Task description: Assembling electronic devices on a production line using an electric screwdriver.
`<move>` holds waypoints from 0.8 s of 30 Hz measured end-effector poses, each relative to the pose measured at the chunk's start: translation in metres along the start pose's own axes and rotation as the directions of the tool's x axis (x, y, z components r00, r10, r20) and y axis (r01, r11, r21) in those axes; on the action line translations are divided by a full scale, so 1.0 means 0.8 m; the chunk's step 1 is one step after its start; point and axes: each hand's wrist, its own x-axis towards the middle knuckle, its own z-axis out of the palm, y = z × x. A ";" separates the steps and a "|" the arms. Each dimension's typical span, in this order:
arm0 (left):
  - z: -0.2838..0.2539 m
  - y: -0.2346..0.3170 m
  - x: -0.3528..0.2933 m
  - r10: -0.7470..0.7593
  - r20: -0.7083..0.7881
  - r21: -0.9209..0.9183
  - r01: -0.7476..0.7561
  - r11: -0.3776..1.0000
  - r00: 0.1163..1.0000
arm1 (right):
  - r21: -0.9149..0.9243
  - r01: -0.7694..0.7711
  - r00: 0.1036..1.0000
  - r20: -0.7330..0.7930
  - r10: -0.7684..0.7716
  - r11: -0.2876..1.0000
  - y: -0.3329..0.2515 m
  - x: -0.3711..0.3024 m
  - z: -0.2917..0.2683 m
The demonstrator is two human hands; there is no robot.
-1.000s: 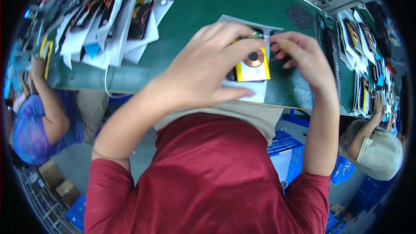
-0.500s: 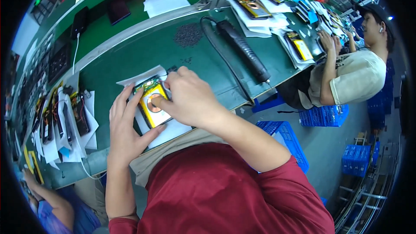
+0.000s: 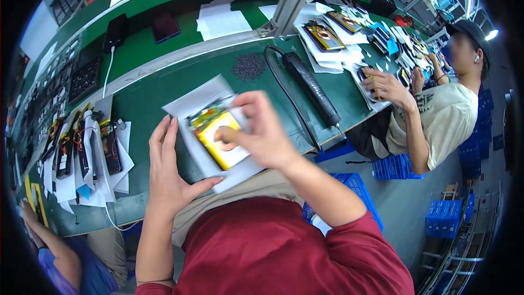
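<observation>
Opened phone, yellow-edged battery up, sits over a white sheet near the front edge of my green table, between my two hands. To my right, a co-worker in a pale shirt reaches over the same table; to my left, a row of opened phones stands among papers. A black power screwdriver lies right of the phone, and a heap of dark bits lies beyond it.

My left hand, against the phone's left side half a second ago, now stands apart from it, spread wide and holding nothing, its thumb reaching over the near part of the sheet. My right hand remains at the phone's right side, half curled, thumb over the copper coil. I take that to mean the right hand works alone, the phone's left side unsteadied.

Blur smears my right fingertips and the green circuit board; I cannot tell whether those fingers pinch anything, or whether the phone lies flat. My thumb hides part of the coil. Another worker, far left, is cut off by the view's dark rim.
</observation>
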 end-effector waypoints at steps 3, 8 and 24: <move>0.000 -0.006 -0.003 -0.066 -0.004 -0.022 0.066 0.998 0.998 | 0.208 -0.105 0.991 -0.060 0.120 0.973 -0.059 0.023 -0.099; -0.001 0.000 0.004 -0.068 0.021 0.059 0.067 0.996 0.997 | -0.066 -0.060 0.865 -0.502 0.018 0.996 -0.070 0.124 -0.282; 0.001 -0.014 0.001 0.031 0.023 0.081 -0.033 0.996 0.999 | -0.977 -0.148 0.880 -0.201 -0.431 0.153 -0.013 0.192 -0.348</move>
